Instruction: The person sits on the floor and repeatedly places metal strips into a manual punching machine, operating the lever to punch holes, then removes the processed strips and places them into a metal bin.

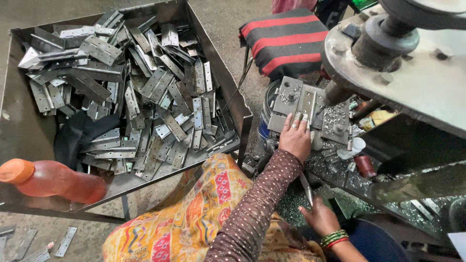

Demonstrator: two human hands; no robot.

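My left hand (295, 138), in a brown dotted sleeve, reaches forward to the grey metal jig (286, 92) under the press machine. Its fingertips press down on a flat hinge plate (307, 103) lying on the jig. My right hand (318, 217), with green and red bangles at the wrist, is low beside my lap. It is closed around the end of a thin metal lever (306, 188) that slants up toward the machine. Metal shavings (332, 116) lie around the jig.
A large metal tray (221, 73) at left holds several loose hinge plates (145, 92), a black cloth (77, 136) and an orange bottle (53, 180). A red-and-black striped stool (284, 41) stands behind. The heavy machine body (403, 63) overhangs at right. Loose hinges (65, 241) lie on the floor.
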